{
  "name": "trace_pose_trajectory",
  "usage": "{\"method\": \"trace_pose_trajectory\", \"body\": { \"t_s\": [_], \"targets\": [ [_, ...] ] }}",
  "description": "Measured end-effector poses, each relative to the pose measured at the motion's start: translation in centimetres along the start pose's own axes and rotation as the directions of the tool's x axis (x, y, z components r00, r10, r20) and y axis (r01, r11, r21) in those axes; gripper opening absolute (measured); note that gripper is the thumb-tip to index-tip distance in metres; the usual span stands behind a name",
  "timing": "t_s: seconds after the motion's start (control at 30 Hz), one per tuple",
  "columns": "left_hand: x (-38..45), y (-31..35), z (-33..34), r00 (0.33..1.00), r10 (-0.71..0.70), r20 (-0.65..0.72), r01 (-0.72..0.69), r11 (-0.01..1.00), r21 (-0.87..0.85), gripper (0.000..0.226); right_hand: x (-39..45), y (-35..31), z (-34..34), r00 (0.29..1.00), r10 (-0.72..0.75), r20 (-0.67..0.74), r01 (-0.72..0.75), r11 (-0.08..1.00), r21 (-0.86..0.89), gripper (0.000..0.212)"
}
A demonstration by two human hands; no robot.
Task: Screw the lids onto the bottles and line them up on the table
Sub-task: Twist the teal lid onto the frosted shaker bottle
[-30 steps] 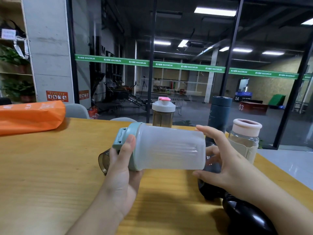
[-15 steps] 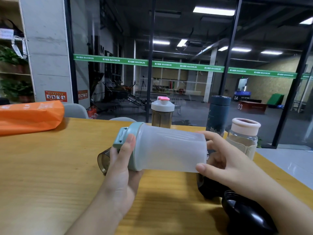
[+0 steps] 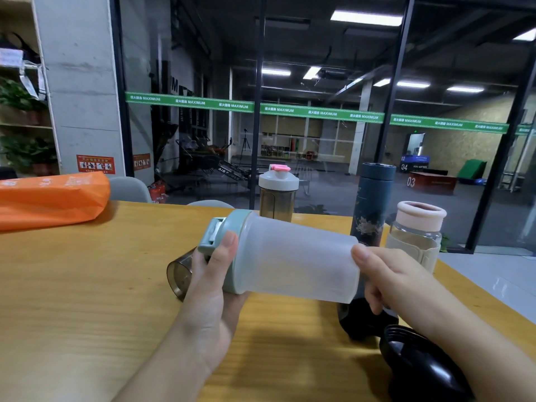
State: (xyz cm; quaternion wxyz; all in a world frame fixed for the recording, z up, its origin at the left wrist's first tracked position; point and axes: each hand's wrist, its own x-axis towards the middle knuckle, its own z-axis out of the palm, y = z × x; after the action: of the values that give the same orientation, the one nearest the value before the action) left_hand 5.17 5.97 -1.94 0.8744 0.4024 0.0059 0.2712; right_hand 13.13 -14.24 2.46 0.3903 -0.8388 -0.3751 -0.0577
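Observation:
I hold a frosted shaker bottle (image 3: 295, 264) sideways above the wooden table (image 3: 72, 285). My left hand (image 3: 211, 288) grips its teal lid (image 3: 224, 242) at the left end. At the bottom end my right hand (image 3: 388, 274) grips the bottle, thumb on top. A smoky open bottle (image 3: 179, 274) lies on its side behind my left hand. Upright at the far edge stand a smoky bottle with a white and pink lid (image 3: 277, 195), a dark blue flask (image 3: 372, 204) and a glass bottle with a pink cap (image 3: 417, 236). A black bottle (image 3: 362, 323) and a black lid (image 3: 420, 364) lie under my right arm.
An orange bag (image 3: 49, 198) lies at the table's back left. Grey chair backs (image 3: 127, 188) show behind the far edge. A glass wall with black frames stands just beyond the table. The table's right edge runs diagonally past my right forearm.
My right hand has closed tighter on the bottle's bottom end, with the thumb now on top. The bottle and my left hand stay in about the same place.

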Motion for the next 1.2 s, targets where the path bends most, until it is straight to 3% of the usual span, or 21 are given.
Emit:
{"method": "trace_pose_trajectory", "body": {
  "t_s": [0.1, 0.17, 0.3, 0.57, 0.87, 1.1, 1.2],
  "targets": [
    [0.06, -0.02, -0.18, 1.000, 0.000, -0.008, 0.000, 1.000, -0.007, 0.093, 0.02, 0.15, 0.04, 1.000, -0.005, 0.007, 0.005, 0.998, 0.063, 0.048],
    [0.17, -0.05, -0.28, 1.000, -0.005, -0.015, 0.004, 1.000, -0.011, 0.090, 0.11, 0.44, 0.10, 0.999, -0.040, 0.021, 0.037, 0.994, 0.098, 0.067],
    [0.17, -0.01, -0.32, 1.000, 0.002, -0.024, -0.002, 1.000, -0.014, 0.089, 0.00, 0.40, 0.20, 0.991, -0.125, 0.043, 0.127, 0.991, -0.051, 0.091],
    [0.09, 0.07, -0.23, 0.998, 0.005, -0.056, -0.006, 1.000, -0.010, 0.090, -0.13, 0.26, 0.08, 0.981, -0.190, 0.029, 0.192, 0.971, -0.142, 0.078],
    [0.05, -0.12, -0.24, 0.999, -0.012, -0.045, 0.012, 1.000, 0.001, 0.090, -0.33, -0.21, -0.23, 0.987, -0.152, 0.044, 0.157, 0.977, -0.145, 0.064],
    [0.01, -0.37, -0.14, 0.999, -0.035, -0.028, 0.035, 0.999, 0.011, 0.088, -0.27, 0.59, -0.31, 0.996, -0.085, -0.023, 0.081, 0.989, -0.124, 0.096],
    [-0.13, -0.45, -0.04, 0.999, -0.036, -0.005, 0.036, 0.999, 0.023, 0.088, -0.26, 0.53, -0.36, 0.996, -0.066, -0.068, 0.055, 0.988, -0.147, 0.088]
  ]
}}
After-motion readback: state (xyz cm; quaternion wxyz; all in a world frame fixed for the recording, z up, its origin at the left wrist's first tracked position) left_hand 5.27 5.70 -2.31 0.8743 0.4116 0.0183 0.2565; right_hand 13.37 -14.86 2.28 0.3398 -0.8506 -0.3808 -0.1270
